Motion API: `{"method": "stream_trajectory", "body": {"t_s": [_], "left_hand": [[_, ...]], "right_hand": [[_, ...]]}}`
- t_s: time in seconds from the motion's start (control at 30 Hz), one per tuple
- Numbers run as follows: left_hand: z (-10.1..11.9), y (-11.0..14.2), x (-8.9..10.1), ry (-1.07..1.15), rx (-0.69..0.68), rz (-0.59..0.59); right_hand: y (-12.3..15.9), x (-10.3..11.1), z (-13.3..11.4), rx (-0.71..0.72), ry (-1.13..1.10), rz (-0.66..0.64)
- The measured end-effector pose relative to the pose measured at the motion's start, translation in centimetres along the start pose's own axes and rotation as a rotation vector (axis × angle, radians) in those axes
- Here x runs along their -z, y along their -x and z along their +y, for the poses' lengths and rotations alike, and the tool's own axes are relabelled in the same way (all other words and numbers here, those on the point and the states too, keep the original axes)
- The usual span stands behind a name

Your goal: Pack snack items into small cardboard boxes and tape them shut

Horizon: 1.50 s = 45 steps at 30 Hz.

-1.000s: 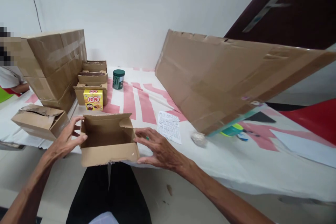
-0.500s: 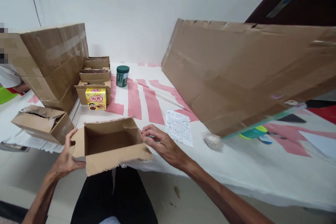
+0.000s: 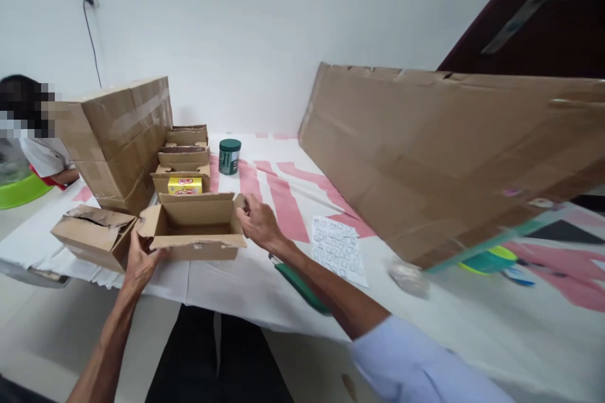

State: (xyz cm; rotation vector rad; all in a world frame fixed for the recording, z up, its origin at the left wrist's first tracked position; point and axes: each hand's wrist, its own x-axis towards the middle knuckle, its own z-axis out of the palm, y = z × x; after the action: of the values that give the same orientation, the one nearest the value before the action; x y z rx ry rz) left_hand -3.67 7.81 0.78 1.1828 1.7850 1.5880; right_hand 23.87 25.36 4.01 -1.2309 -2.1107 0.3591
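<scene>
An open-topped cardboard box rests near the table's front edge with its flaps folded outward; its visible inside is bare. My left hand is closed on its left end, by the left flap. At the other end, my right hand pinches the right flap. Just behind the box stands a yellow snack box, its lower part hidden by the rear flap. Left of my left hand, nearly touching, lies a closed, torn cardboard box. Under my right forearm is a green, long object, partly covered.
Large taped cartons are stacked at the left, with several small open boxes beside them. A green-lidded jar, a printed sheet and a clear crumpled bundle lie about. A big cardboard panel leans right. Another person sits far left.
The open cardboard box has moved away from me, up against the yellow snack box. My right hand has taken hold of its right flap. The green object has come into view.
</scene>
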Motion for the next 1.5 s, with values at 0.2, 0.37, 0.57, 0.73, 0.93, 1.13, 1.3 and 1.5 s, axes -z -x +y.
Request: {"method": "stream_trajectory", "body": {"t_s": [0.2, 0.37, 0.57, 0.73, 0.93, 1.13, 1.3, 1.5], "left_hand": [[-3.3, 3.6, -4.0, -0.175, 0.011, 0.196], [-3.0, 1.6, -7.8, -0.339, 0.005, 0.024], [-2.5, -3.0, -9.5, -0.412, 0.071, 0.059], [-2.3, -3.8, -9.5, -0.449, 0.098, 0.082], [-2.2, -4.1, -9.1, -0.474, 0.105, 0.092], [-1.8, -4.1, -9.0, -0.489, 0.127, 0.101], [-1.7, -4.5, -9.3, -0.501, 0.125, 0.114], [-2.5, -6.5, -9.8, -0.511, 0.093, 0.124]], "right_hand": [[-3.9, -4.0, -3.1, -0.138, -0.018, -0.021], [-3.1, -4.6, -3.2, 0.024, -0.174, 0.072], [6.0, -3.8, 0.5, 0.227, -0.175, 0.192], [13.8, -5.3, 4.6, 0.259, -0.115, 0.112], [15.5, -6.3, 6.0, 0.308, -0.023, 0.092], [15.4, -6.2, 5.7, 0.314, -0.006, 0.093], [15.5, -6.2, 5.8, 0.294, -0.023, 0.083], [15.7, -6.4, 6.0, 0.268, -0.034, 0.085]]}}
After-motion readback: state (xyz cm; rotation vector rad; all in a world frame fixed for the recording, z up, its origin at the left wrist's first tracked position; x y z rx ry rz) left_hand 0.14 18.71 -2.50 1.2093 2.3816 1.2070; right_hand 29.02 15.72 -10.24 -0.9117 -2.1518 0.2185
